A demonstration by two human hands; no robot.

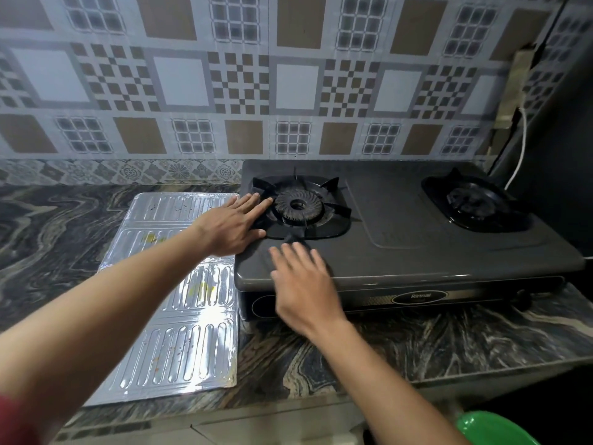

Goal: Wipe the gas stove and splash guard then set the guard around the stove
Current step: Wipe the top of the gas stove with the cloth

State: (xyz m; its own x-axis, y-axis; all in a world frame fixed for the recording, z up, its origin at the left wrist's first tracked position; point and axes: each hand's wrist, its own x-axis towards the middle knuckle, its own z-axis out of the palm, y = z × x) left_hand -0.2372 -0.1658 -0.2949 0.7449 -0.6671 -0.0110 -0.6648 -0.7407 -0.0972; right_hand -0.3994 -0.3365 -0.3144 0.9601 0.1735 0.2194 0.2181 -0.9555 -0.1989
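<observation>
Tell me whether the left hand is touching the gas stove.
Touching. The head view shows the left hand lying flat on the gas stove, palm on its left edge and fingertips reaching the left burner.

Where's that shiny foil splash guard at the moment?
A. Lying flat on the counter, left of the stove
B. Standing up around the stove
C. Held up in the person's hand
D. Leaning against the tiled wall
A: the splash guard lies flat on the marble counter, beside the left edge of the gas stove, not yet set up.
</observation>
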